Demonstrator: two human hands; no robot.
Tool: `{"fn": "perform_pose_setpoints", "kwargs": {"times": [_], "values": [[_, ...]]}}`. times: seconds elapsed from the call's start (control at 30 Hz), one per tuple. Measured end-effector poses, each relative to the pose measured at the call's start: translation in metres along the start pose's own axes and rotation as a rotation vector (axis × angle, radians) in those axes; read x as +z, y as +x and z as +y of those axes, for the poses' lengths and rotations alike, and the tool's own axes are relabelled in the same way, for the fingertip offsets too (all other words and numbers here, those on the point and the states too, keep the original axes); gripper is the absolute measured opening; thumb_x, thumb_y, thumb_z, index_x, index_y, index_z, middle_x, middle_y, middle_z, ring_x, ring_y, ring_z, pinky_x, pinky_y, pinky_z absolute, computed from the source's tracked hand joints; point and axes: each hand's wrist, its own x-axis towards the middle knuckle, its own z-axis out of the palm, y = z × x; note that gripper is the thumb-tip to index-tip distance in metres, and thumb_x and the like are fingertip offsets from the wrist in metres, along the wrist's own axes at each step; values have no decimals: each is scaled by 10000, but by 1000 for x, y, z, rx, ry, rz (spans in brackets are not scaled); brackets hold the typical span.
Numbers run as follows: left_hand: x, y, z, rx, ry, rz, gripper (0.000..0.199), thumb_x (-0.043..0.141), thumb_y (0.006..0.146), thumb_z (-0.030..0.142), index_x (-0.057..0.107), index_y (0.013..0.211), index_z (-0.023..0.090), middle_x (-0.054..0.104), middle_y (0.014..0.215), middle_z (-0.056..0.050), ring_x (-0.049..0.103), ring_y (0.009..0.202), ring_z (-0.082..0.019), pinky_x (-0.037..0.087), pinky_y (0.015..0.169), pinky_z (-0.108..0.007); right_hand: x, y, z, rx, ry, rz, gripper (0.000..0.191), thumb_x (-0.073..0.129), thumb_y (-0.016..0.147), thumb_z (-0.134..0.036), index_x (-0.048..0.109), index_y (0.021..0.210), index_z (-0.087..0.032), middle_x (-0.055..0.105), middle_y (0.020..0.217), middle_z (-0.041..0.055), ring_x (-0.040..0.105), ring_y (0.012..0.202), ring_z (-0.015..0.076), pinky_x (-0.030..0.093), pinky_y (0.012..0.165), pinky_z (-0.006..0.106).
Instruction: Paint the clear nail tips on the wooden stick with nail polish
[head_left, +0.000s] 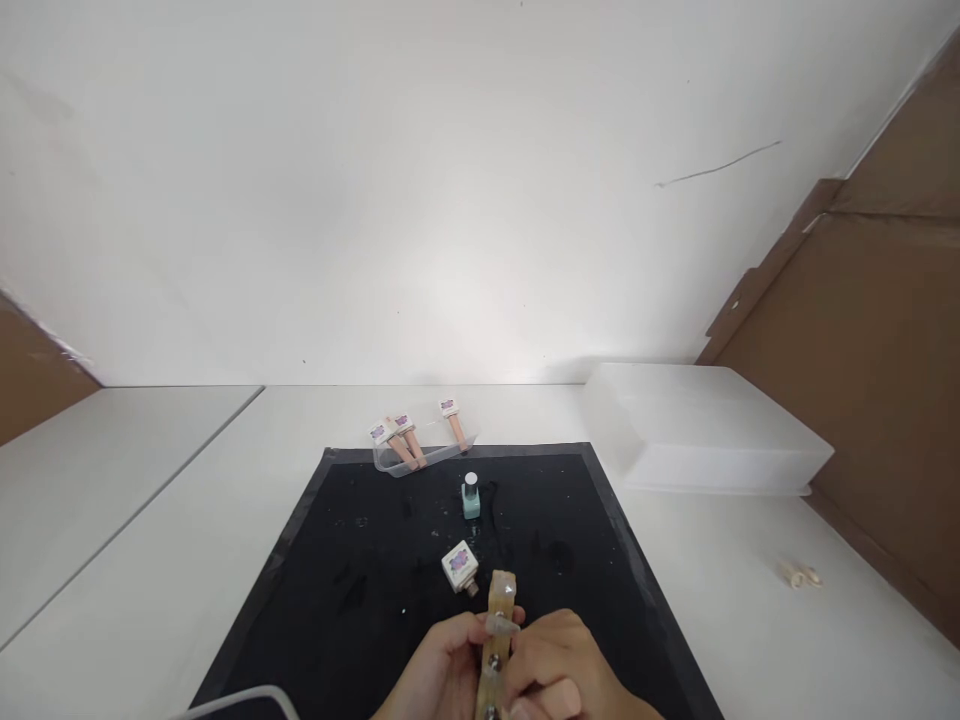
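Note:
At the bottom centre, my left hand (444,665) grips a yellowish wooden-looking bar (496,645) with round metal studs along it. A pale false nail tip (502,626) is fixed crosswise on the bar, beside my left fingertips. My right hand (564,665) is closed around a peach-coloured polish brush cap (561,697), close to the bar's right side; the brush tip is hidden by my fingers. Just beyond the bar, an uncapped white nail polish bottle (460,565) with a purple label lies on the mat, its neck pointing toward me.
A mint-green polish bottle (471,500) stands upright on the black mat (352,560). Behind it, a clear tray (433,456) holds several white bottles with peach caps. A white box (709,425) stands at right, with small cream-coloured rings (799,575) nearby. A pale curved rim (247,695) shows lower left.

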Motion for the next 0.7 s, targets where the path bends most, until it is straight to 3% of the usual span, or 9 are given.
{"fn": "perform_pose_setpoints", "kwargs": {"times": [0.13, 0.4, 0.7], "values": [[3, -1, 0, -10, 7, 32, 334, 477, 680, 166, 520, 1002, 89, 606, 627, -19, 590, 642, -190, 407, 660, -284, 2, -3, 1, 58, -51, -52, 421, 326, 868, -404, 480, 544, -182, 536, 425, -18, 477, 368, 84, 377, 412, 177], [-1, 0, 0, 14, 61, 53, 318, 501, 660, 170, 556, 959, 76, 618, 637, -39, 598, 675, -201, 414, 704, -287, 2, 1, -1, 29, -172, -69, 420, 319, 863, -340, 438, 489, -190, 522, 390, -26, 453, 334, 78, 322, 382, 193], [-3, 1, 0, -3, 28, 11, 277, 502, 678, 173, 564, 931, 79, 611, 645, -43, 583, 636, -185, 401, 658, -279, 0, 3, -2, -55, -218, 12, 442, 266, 875, -317, 396, 469, -195, 449, 349, -40, 369, 299, 75, 273, 356, 217]]}}
